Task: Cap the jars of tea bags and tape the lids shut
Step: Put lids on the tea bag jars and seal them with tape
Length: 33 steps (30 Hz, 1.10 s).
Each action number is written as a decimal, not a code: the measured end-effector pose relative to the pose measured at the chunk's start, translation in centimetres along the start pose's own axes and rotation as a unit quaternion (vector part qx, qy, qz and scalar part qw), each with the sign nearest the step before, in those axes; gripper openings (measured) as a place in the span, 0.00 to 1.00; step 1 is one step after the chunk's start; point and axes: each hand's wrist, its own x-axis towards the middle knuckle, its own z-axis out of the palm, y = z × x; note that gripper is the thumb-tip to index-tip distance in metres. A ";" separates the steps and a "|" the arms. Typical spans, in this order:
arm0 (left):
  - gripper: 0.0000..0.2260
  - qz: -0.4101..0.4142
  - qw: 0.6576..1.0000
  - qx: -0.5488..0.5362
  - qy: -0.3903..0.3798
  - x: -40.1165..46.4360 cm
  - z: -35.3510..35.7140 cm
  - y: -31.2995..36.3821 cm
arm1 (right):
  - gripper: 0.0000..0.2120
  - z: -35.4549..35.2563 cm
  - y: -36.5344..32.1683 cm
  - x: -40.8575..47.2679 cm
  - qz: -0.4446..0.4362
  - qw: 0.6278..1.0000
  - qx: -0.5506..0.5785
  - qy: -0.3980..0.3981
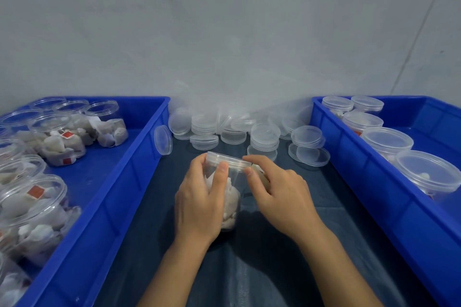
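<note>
Left hand (199,204) grips the jar (230,197); right hand (277,192) pinches its lid (228,160), which could seat crooked and pop off.

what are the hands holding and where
Left hand grips the jar around its side; right hand pinches the lid rim.

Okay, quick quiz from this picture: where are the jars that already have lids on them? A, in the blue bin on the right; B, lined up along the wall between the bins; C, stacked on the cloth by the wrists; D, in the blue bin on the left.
A: the capped jars stand in the right bin, while the jars in the left bin are open, and only loose lids lie along the wall.
</note>
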 end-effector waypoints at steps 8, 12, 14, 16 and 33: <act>0.27 0.013 0.999 -0.005 0.033 -0.3 0.3 0.7 | 0.25 0.3 -1.2 -0.5 -0.023 0.999 -0.030 0.005; 0.24 -0.028 0.996 -0.090 0.010 0.0 0.2 0.6 | 0.24 0.1 -1.3 -0.5 -0.030 0.999 -0.008 -0.015; 0.25 -0.019 0.995 -0.097 0.013 0.0 0.3 0.5 | 0.25 -0.1 -1.2 -0.5 -0.035 0.999 -0.001 -0.018; 0.24 -0.014 0.994 -0.107 0.021 0.1 0.4 0.4 | 0.26 -0.3 -1.2 -0.5 -0.039 0.999 -0.002 -0.021; 0.21 0.001 0.992 -0.122 0.017 0.3 0.4 -0.3 | 0.24 -1.6 -0.1 0.0 0.005 1.000 -0.010 0.001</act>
